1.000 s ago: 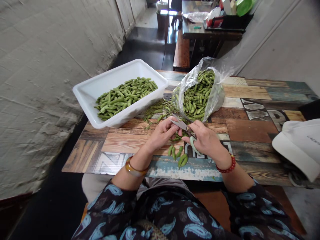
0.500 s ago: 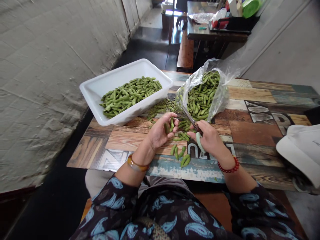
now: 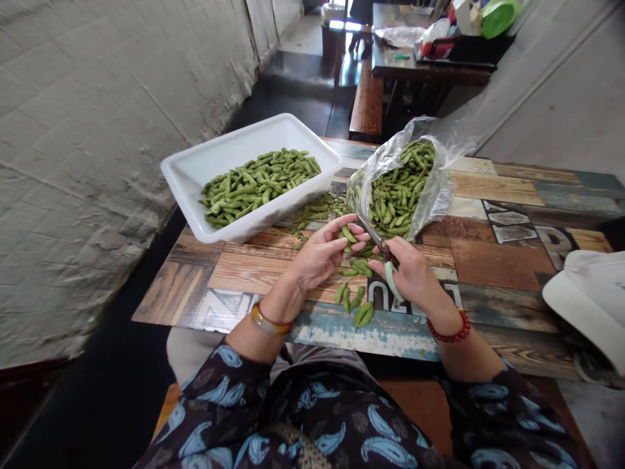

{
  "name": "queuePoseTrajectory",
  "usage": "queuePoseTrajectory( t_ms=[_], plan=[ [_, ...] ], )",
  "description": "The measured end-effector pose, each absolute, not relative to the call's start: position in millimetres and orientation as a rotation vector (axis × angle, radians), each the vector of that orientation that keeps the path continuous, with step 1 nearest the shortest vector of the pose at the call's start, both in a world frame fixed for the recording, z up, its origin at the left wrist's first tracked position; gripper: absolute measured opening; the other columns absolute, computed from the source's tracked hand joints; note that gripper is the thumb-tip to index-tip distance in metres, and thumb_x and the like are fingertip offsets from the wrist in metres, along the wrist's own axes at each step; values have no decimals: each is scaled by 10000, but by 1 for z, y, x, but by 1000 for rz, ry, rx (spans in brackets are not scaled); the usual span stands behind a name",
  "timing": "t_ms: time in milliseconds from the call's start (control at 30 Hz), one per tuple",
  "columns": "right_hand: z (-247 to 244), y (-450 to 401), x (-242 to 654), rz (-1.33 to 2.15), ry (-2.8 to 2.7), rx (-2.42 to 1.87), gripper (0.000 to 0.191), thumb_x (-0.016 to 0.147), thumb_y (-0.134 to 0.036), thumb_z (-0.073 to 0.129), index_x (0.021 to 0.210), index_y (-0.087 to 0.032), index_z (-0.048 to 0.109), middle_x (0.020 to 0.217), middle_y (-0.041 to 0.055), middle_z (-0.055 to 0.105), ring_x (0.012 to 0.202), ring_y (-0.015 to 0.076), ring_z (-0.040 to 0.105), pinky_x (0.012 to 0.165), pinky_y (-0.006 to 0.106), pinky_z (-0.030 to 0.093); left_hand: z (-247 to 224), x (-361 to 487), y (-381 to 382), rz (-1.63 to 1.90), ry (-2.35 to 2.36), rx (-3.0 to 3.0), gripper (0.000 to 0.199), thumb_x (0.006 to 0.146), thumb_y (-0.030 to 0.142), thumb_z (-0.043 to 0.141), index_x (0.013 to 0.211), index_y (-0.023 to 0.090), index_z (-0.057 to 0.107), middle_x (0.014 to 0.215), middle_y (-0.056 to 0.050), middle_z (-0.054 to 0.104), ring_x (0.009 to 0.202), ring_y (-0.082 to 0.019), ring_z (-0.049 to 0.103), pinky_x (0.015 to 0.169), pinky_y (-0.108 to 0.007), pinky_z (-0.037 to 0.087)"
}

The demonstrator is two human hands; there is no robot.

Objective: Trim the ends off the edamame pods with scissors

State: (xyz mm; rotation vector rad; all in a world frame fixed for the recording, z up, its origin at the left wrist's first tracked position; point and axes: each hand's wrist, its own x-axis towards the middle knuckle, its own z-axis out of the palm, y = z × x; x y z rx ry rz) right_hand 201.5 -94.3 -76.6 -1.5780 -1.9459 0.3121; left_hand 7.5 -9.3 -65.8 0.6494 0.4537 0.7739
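My left hand (image 3: 328, 253) holds a green edamame pod (image 3: 348, 236) between thumb and fingers, close to the scissor blades. In my right hand (image 3: 413, 270) are scissors (image 3: 392, 279) with pale green handles, their blades pointing up and left toward the pod. Whether the blades touch it I cannot tell. Several loose pods (image 3: 364, 315) lie on the table below and between my hands. Beyond my right hand, a clear plastic bag (image 3: 442, 189) lies with its mouth toward me, full of pods (image 3: 403, 189). A white tub (image 3: 188, 207) at the left holds many more pods (image 3: 263, 185).
Small green trimmings (image 3: 312, 212) are scattered between tub and bag. The patchwork wood-print table (image 3: 254, 270) runs to the right, where a white cap (image 3: 586, 286) sits. Behind stand a bench (image 3: 366, 104) and another table (image 3: 390, 62) with items on it. A pale wall (image 3: 97, 130) rises at left.
My left hand has moved right and slightly up, bringing the pod nearer the scissors. My right hand stays almost in place. The whole view has shifted a little.
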Motion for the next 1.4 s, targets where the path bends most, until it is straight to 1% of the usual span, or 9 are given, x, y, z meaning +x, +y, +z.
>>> queuePoseTrajectory(
  t_ms=[167, 367, 500, 633, 733, 900, 1100, 1300, 1400],
  plan=[
    [-74, -96, 201, 303, -1950, -1570, 164, 956, -376, 604, 983, -216, 573, 910, 73, 603, 835, 234, 601, 740, 359, 492, -68, 6, -9, 762, 529, 739, 489, 664, 290, 894, 1052, 145, 635, 848, -26, 709, 758, -146, 738, 677, -211, 585],
    [-72, -97, 199, 292, -1954, -1571, 159, 951, -365, 608, 981, -212, 582, 908, 75, 602, 845, 238, 602, 745, 355, 493, -68, 6, -7, 795, 657, 806, 468, 698, 475, 844, 853, 172, 524, 604, 65, 586, 375, -44, 492, 328, -128, 292],
    [-72, -98, 200, 294, -1964, -1573, 157, 955, -367, 599, 976, -213, 580, 905, 74, 594, 847, 238, 603, 732, 346, 492, -67, 6, -7, 805, 656, 775, 378, 806, 473, 750, 878, 151, 566, 600, 59, 555, 355, -1, 379, 353, -119, 224],
    [-74, -97, 201, 285, -1947, -1555, 159, 947, -365, 615, 963, -212, 577, 902, 68, 596, 827, 232, 601, 725, 347, 491, -63, 5, -7, 766, 606, 706, 246, 812, 260, 702, 1004, 129, 621, 767, -16, 647, 529, -64, 578, 414, -132, 347],
    [-75, -96, 201, 267, -1947, -1535, 174, 947, -371, 621, 970, -204, 579, 893, 65, 594, 816, 227, 598, 725, 348, 489, -62, 4, -7, 748, 561, 678, 321, 730, 111, 687, 1046, 113, 632, 873, -63, 704, 682, -131, 684, 519, -175, 490],
    [-74, -96, 201, 263, -1943, -1536, 168, 945, -353, 627, 977, -194, 583, 882, 59, 588, 797, 219, 592, 717, 345, 486, -62, 3, -6, 760, 545, 702, 234, 780, 123, 686, 1012, 91, 676, 747, -62, 716, 600, -100, 660, 547, -163, 520],
    [-74, -97, 201, 278, -1945, -1557, 160, 945, -354, 625, 973, -201, 586, 881, 59, 592, 808, 223, 597, 722, 344, 485, -62, 2, -5, 761, 518, 687, 289, 770, 174, 750, 1042, 99, 687, 807, -73, 738, 670, -115, 696, 626, -186, 576],
    [-74, -96, 201, 262, -1955, -1550, 155, 940, -349, 633, 965, -204, 585, 871, 54, 591, 806, 221, 591, 726, 346, 484, -65, 4, -8, 772, 527, 761, 313, 753, 352, 801, 914, 135, 645, 688, -10, 680, 465, -59, 543, 385, -133, 376],
    [-74, -96, 202, 254, -1949, -1562, 153, 938, -345, 639, 950, -202, 585, 853, 46, 575, 788, 215, 580, 712, 343, 480, -65, 4, -7, 771, 562, 779, 295, 741, 347, 787, 873, 139, 625, 644, -1, 659, 429, -39, 474, 370, -119, 289]
  ],
)
